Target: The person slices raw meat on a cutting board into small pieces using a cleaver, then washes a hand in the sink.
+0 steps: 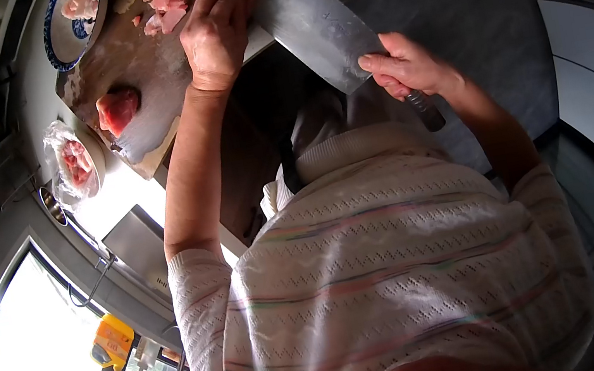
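Note:
My right hand (407, 66) grips a large cleaver (313, 22) where the blade meets its dark handle, with the thumb against the blade. The broad blade slants up and left over the front edge of the wooden cutting board (154, 60). My left hand (217, 38) is closed at the blade's far end, beside cut pieces of raw meat (165, 5). Its fingertips are partly hidden, so what they hold cannot be made out. Nearer the board's left end lies a separate chunk of raw red meat (117, 109).
A blue-rimmed plate (58, 52) with pale meat stands at the board's far left. Beside the board is a bowl (95, 152) holding a plastic bag with meat pieces (75, 161). A dark surface (468, 31) lies to my right. A yellow object (113, 342) is near the bright window.

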`<state>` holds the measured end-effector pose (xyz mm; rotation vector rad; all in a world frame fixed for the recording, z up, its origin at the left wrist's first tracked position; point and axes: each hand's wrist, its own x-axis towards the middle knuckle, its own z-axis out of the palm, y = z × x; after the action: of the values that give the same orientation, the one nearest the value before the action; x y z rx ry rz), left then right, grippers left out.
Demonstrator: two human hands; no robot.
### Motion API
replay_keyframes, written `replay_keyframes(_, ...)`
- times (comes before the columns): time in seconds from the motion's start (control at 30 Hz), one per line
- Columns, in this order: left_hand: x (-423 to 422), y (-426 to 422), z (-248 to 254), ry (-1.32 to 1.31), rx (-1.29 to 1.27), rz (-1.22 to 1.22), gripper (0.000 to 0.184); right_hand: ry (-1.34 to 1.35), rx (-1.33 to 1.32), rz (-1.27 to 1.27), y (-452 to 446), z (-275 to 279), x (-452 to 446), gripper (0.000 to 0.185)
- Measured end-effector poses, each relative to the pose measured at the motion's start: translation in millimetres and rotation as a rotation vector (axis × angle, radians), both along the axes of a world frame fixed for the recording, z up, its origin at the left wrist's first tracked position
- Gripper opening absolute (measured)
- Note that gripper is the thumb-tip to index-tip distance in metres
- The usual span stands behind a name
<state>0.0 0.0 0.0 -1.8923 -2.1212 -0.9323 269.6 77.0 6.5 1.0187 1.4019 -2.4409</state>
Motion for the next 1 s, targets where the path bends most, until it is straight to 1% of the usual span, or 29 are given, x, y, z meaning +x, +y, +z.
replay_keyframes(0.07,-0.2,1.4,-1.7,-0.031,0.0,-0.018,0.009,0.008,0.037,0.003,1.6,7.8,-3.2,0.025)
replay_keyframes(0.1,-1.8,-5.6,9.9,-0.038,-0.015,-0.03,0.009,0.011,0.041,0.005,-4.4,13.7,-6.0,0.024)
replay_keyframes(0.17,3.1,-5.0,14.0,-0.105,-0.017,-0.051,0.01,-0.034,0.074,0.013,-2.7,20.5,-5.3,0.023)
replay_keyframes(0.27,8.6,-1.2,12.9,-0.094,-0.051,-0.024,0.012,-0.067,0.156,0.008,1.6,31.4,-4.1,0.022)
replay_keyframes(0.37,4.5,1.4,3.7,-0.067,-0.034,0.003,0.015,-0.121,0.262,0.098,6.7,42.3,-14.9,0.021)
replay_keyframes(0.47,9.5,1.4,4.5,-0.078,-0.081,0.055,0.015,-0.018,0.417,0.17,7.5,33.0,-12.3,0.018)
replay_keyframes(0.57,7.4,-0.7,4.5,-0.132,0.021,0.056,0.011,-0.022,0.508,0.171,4.0,27.4,-10.5,0.018)
replay_keyframes(0.63,3.5,-1.4,14.1,-0.357,-0.008,0.221,0.007,-0.073,0.581,0.19,3.1,36.9,-14.8,0.019)
replay_keyframes(0.67,-3.2,-2.5,15.4,-0.361,0.036,0.349,0.009,-0.122,0.602,0.234,7.1,47.1,-17.1,0.021)
replay_keyframes(0.73,-11.8,-9.0,25.2,-0.84,0.086,0.37,0.01,-0.174,0.64,0.296,12.8,62.9,-22.7,0.025)
replay_keyframes(0.77,-18.0,-13.3,28.2,-1.079,0.114,0.374,0.011,-0.228,0.707,0.339,16.7,71.7,-26.3,0.022)
replay_keyframes(0.8,-29.9,-20.6,20.4,-1.327,0.244,0.275,0.008,-0.137,0.994,0.331,18.5,63.9,-24.1,0.019)
replay_keyframes(0.83,-30.4,-29.5,31.2,-1.414,0.315,0.286,0.005,-0.037,1.28,0.321,19.3,59.8,-23.9,0.017)
replay_keyframes(0.9,-50.0,-54.8,26.1,-1.383,0.333,0.323,0.01,-0.079,1.463,0.392,22.4,75.9,-28.3,0.017)
replay_keyframes(0.93,-54.7,-67.3,26.2,-1.317,0.306,0.348,0.014,-0.101,1.554,0.426,22.5,83.0,-31.1,0.018)
replay_keyframes(0.97,-58.3,-76.5,27.6,-1.258,0.281,0.37,0.015,-0.022,1.759,0.45,29.9,81.9,-33.3,0.013)
replay_keyframes(1.0,-60.9,-85.0,26.6,-1.215,0.245,0.385,0.019,-0.035,1.772,0.463,33.5,86.3,-37.5,0.013)
